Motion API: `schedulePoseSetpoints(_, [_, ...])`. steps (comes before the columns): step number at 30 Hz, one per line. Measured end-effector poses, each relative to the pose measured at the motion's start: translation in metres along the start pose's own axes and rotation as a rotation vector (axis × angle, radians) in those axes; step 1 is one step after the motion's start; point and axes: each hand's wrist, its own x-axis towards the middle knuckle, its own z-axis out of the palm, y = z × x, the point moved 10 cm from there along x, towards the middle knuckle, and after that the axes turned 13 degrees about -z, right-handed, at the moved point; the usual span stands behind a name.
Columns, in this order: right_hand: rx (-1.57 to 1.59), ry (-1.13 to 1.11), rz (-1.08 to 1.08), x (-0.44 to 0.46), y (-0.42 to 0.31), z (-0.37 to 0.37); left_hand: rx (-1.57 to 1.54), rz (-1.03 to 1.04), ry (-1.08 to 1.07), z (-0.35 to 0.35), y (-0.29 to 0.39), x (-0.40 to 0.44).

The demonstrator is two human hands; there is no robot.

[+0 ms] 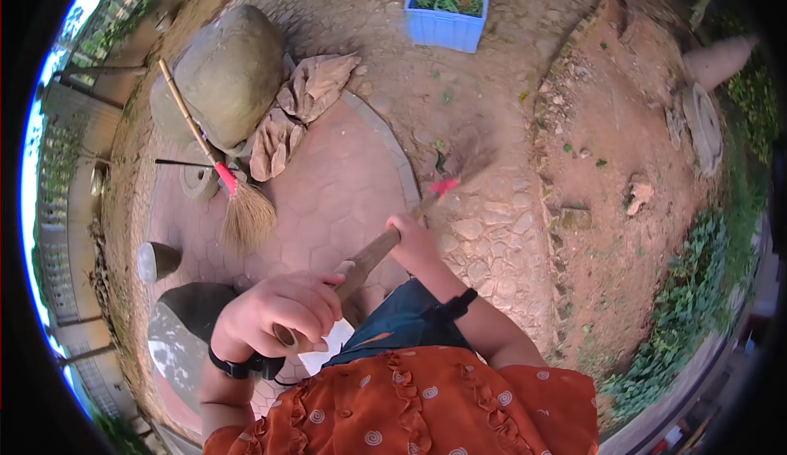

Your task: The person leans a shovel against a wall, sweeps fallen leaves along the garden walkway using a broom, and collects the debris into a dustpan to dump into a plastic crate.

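A broom (366,260) slants up and away from my body, its wooden handle held in both hands. My left hand (283,311) is closed around the upper end of the handle, whose tip shows below the fingers. Farther down the handle, my right hand (412,246) is wrapped around it. Beyond that hand are the broom's pink binding and its bristles, smeared by motion over the stone paving (492,217). A dark leaf (441,161) lies just left of the bristles.
A blue crate (445,29) of green cuttings stands ahead. At left, a second broom (247,213) leans on a boulder (238,70) beside crumpled brown sacking (316,86). A stone stool (157,261) is nearer. Bare soil (611,234) and plants (676,332) border the right.
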Motion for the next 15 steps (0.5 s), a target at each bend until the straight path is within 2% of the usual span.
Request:
schedulePoseSetpoints(3, [0.023,-0.155,0.042,-0.015,0.013,0.037,-0.15,-0.153,0.073,-0.034,-0.034,-0.001])
schedulePoseSetpoints(5, [0.035,-0.21,-0.014,-0.014,0.026,0.071,-0.229,-0.197,0.166,-0.043,-0.053,-0.003])
schedulePoseSetpoints(7, [0.058,-0.256,-0.071,-0.004,0.025,0.093,-0.067,-0.172,0.084,-0.031,-0.049,-0.005])
schedulePoseSetpoints(9, [0.119,-0.15,-0.054,0.022,0.004,0.08,0.034,-0.102,0.033,-0.019,-0.034,-0.014])
schedulePoseSetpoints(11, [0.097,-0.11,-0.064,0.038,-0.011,0.075,0.055,-0.066,0.117,-0.017,-0.028,-0.031])
schedulePoseSetpoints(15, [0.018,-0.189,-0.27,0.047,-0.05,0.091,-0.025,-0.037,0.403,-0.02,-0.038,-0.103])
